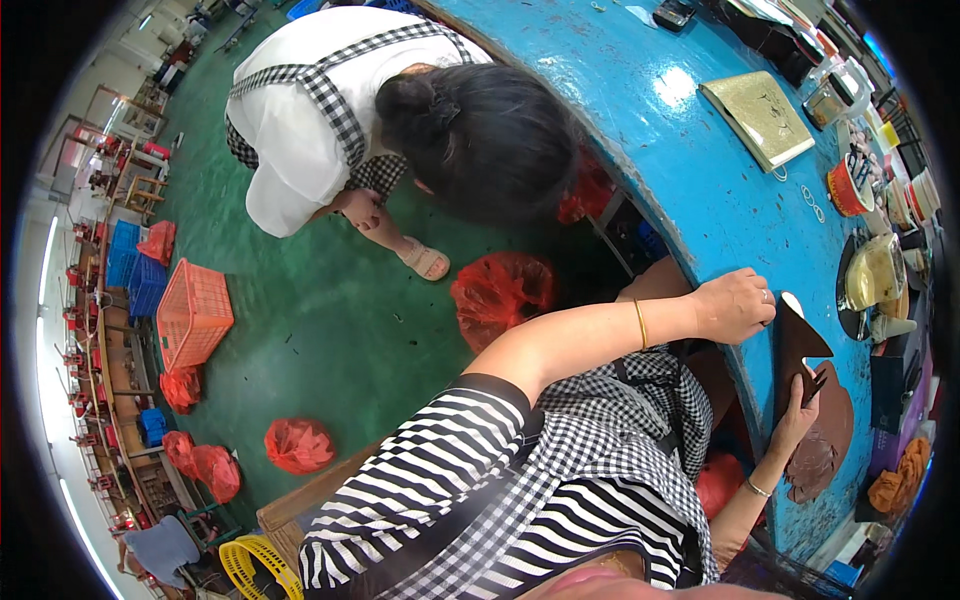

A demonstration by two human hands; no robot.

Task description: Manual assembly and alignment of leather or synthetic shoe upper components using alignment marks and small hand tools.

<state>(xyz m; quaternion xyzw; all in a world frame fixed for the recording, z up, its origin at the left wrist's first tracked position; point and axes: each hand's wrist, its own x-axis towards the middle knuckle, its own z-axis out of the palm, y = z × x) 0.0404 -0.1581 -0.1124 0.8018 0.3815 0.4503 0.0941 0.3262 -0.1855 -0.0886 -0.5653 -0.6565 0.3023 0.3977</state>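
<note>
A dark brown flat piece, like leather (793, 348), stands tilted over the blue table's near edge, with a pale patch at its upper end. My right hand (793, 415) grips its lower part between thumb and fingers. A small dark pointed thing shows by those fingertips; I cannot tell what it is. Beside the upper end of the piece is my left hand (735, 305), its fingers curled in. Whatever it may hold is hidden. More brown flat pieces (825, 440) lie on the table beyond my right hand.
On the blue table (720, 225) are a gold box (760, 120), a clear jug (830, 95), a red tub (850, 188) and a yellowish container (873, 272). Another person (400, 110) bends down at the left. Red bags (300, 445) and an orange crate (195, 315) stand on the green floor.
</note>
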